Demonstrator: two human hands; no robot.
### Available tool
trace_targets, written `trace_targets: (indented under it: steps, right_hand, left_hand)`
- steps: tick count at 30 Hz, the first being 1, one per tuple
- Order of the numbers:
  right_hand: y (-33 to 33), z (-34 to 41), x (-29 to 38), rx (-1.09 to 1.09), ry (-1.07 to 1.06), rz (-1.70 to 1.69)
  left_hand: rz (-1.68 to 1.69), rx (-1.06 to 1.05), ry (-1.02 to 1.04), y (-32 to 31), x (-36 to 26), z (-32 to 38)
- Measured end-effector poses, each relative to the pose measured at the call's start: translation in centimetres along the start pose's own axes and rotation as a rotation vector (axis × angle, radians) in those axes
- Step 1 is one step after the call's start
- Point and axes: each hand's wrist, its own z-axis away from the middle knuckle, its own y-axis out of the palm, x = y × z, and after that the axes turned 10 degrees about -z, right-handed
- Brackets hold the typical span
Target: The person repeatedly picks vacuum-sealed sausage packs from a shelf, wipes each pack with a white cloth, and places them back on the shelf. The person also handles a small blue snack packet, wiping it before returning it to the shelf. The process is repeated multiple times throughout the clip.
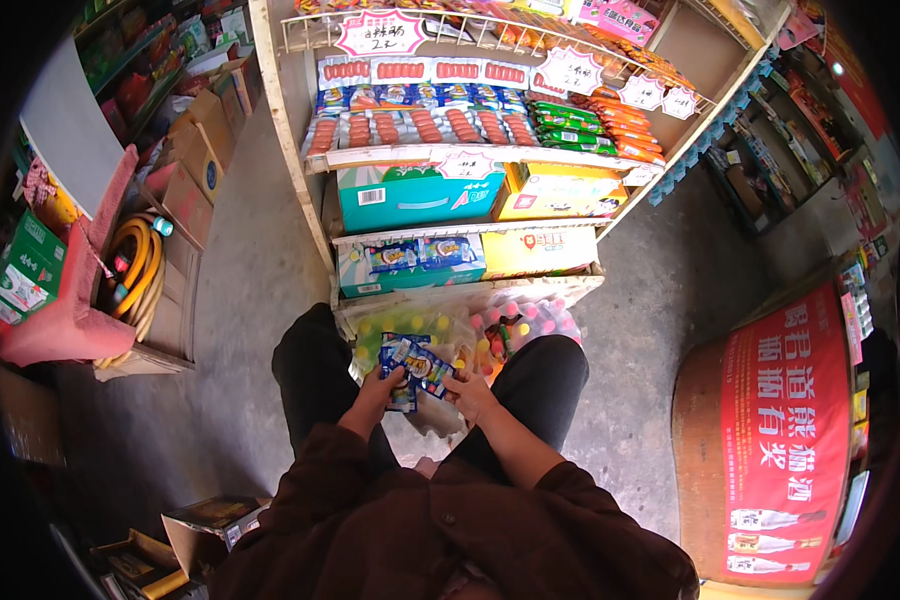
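Observation:
Between my knees I hold several blue snack packets (418, 363). My left hand (379, 394) grips an upright packet (403, 395) by its edge. The fingers of my right hand (467, 391) pinch the lower right end of a slanted packet that overlaps it. Below and behind the packets are plastic-wrapped bottles with yellow-green caps (390, 325) and others with pink caps (529, 316). More blue packets (424, 255) lie on the teal carton on the lowest shelf in front of me.
A shelf rack (465, 156) holds rows of packed sausages (424, 126) and cartons (420, 196). To the left, a wooden box holds a coiled yellow hose (136, 262) beside a pink-covered seat (60, 322). A counter with a red banner (784, 435) stands right. Cardboard boxes (210, 517) lie lower left.

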Motion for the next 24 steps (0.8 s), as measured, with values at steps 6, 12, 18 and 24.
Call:
trace_targets:
  steps: [6, 12, 18, 24]
  right_hand:
    - [-0.8, 0.5, -0.1, -0.025, 0.02, 0.143]
    - [-0.5, 1.2, 0.6, -0.031, -0.079, 0.223]
    - [0.0, 2.0, 1.1, -0.064, -0.148, 0.33]
    - [0.8, 2.6, 1.2, -0.105, -0.202, 0.327]
  left_hand:
    - [-0.078, 0.013, 0.008, 0.1, -0.6, 0.3]
    - [-0.087, -0.001, -0.001, 0.1, -0.4, 0.1]
    - [-0.1, 0.004, 0.009, 0.2, 0.0, -0.3]
    - [-0.078, 0.045, 0.021, 0.2, -0.1, -0.4]
